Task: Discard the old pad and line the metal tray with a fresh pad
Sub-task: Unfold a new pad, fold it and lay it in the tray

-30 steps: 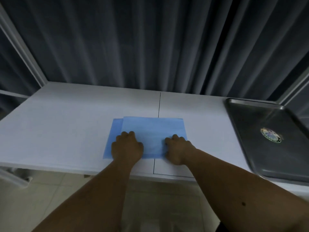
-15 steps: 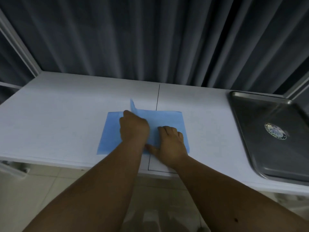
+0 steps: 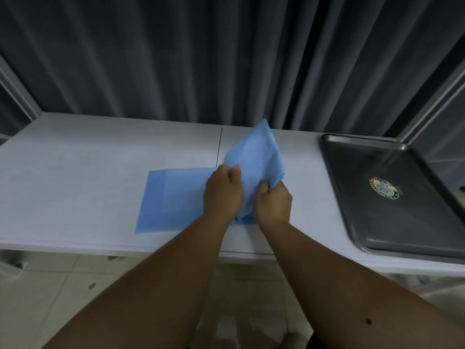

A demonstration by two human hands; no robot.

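Gripping the blue pad [image 3: 254,157] with both hands, I have its right part lifted off the white tabletop [image 3: 75,172] so that it rises in a peaked fold toward twelve o'clock. My left hand [image 3: 222,191] has its fingers curled round the pad's raised edge near the middle of the sheet, knuckles up. My right hand [image 3: 273,201] pinches the bunched corner at about three o'clock from the left hand, thumb and fingers closed on the material. The two hands sit just beside each other, with the lifted fold between and above them.

The pad's left part lies flat on the tabletop, reaching out toward nine o'clock from my left hand, and a paler rectangle shows inside it. A thin seam [image 3: 219,147] in the tabletop runs from the pad's far edge toward twelve o'clock.

At three o'clock from my hands, well apart from the pad, the metal tray [image 3: 352,222] rests flat on the tabletop near its right end, its far right side cut off by the frame. Its only content that I can see is a small round sticker [image 3: 383,188] on the floor of the tray; the print on it is too small for me to read.

Dark pleated curtains [image 3: 201,59] hang behind the tabletop at twelve o'clock. Pale floor tiles [image 3: 50,285] show below its near edge at six o'clock.
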